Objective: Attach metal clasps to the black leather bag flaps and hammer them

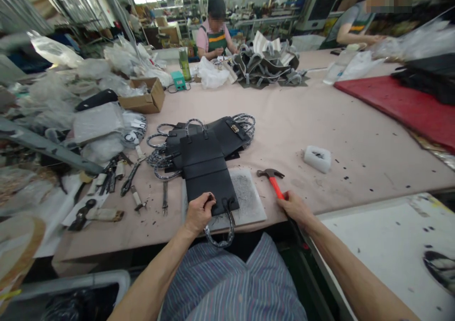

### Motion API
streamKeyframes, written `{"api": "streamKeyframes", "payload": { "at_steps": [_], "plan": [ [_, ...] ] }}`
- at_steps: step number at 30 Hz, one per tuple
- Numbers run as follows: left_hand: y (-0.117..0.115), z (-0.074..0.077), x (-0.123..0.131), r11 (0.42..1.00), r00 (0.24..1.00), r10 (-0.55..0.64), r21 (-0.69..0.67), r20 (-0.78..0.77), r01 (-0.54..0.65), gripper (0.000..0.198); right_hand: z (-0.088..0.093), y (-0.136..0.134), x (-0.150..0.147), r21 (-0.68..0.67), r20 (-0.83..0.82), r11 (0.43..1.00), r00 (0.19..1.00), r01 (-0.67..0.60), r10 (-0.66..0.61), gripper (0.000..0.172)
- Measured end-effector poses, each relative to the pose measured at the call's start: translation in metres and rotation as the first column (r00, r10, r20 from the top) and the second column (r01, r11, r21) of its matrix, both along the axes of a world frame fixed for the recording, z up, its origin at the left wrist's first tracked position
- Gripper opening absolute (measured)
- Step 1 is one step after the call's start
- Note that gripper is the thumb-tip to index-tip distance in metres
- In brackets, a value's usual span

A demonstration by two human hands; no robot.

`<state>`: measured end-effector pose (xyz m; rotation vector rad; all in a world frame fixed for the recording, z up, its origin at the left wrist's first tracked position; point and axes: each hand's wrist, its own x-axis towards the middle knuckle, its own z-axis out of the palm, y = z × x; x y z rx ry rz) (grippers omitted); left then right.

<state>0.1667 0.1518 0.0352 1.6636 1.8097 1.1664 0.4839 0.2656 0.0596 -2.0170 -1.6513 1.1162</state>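
A flat black leather bag piece (208, 171) with a braided loop handle (227, 231) lies across a white scuffed cutting slab (250, 200) at the table's near edge. My left hand (199, 213) is closed, pinching the bag's near edge next to the handle fitting. My right hand (295, 206) is wrapped round the red handle of a hammer (272, 178), whose dark head rests on the table just right of the slab. More black bag pieces with braided handles (213, 133) are stacked behind the slab.
Pliers, scissors and punches (117, 178) lie left of the slab among plastic bags and a cardboard box (144, 98). A white block (317, 159) sits to the right, a red mat (401, 107) far right. Two other people work at the far end.
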Motion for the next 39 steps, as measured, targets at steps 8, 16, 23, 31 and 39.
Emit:
{"api": "streamKeyframes", "payload": {
  "at_steps": [8, 16, 23, 31, 39],
  "plan": [
    [-0.002, -0.005, -0.001, 0.999, 1.0, -0.027, 0.028, 0.002, 0.027, 0.01, 0.071, -0.032, -0.062, 0.088, -0.29, 0.986, 0.944, -0.14, 0.159, 0.035],
    [-0.003, -0.011, -0.001, 0.999, 1.0, -0.017, 0.04, -0.01, 0.018, 0.012, 0.122, -0.056, -0.089, 0.337, 0.42, 0.56, 0.653, -0.757, 0.63, 0.028],
    [-0.003, -0.013, -0.002, 0.999, 1.0, -0.02, 0.027, 0.008, 0.019, 0.013, 0.145, -0.061, -0.091, 0.727, 0.138, 0.575, 0.9, -0.376, 0.414, 0.037],
    [-0.004, -0.013, -0.003, 0.999, 0.999, -0.024, 0.036, -0.034, 0.025, 0.013, 0.088, -0.044, -0.062, 0.163, 0.38, 0.702, 0.701, -0.693, 0.604, 0.031],
    [-0.005, -0.007, -0.002, 0.997, 0.997, -0.06, 0.046, -0.039, 0.062, 0.011, 0.011, 0.005, -0.004, 0.043, 0.434, 0.938, 0.852, -0.344, 0.293, 0.034]
  ]
}}
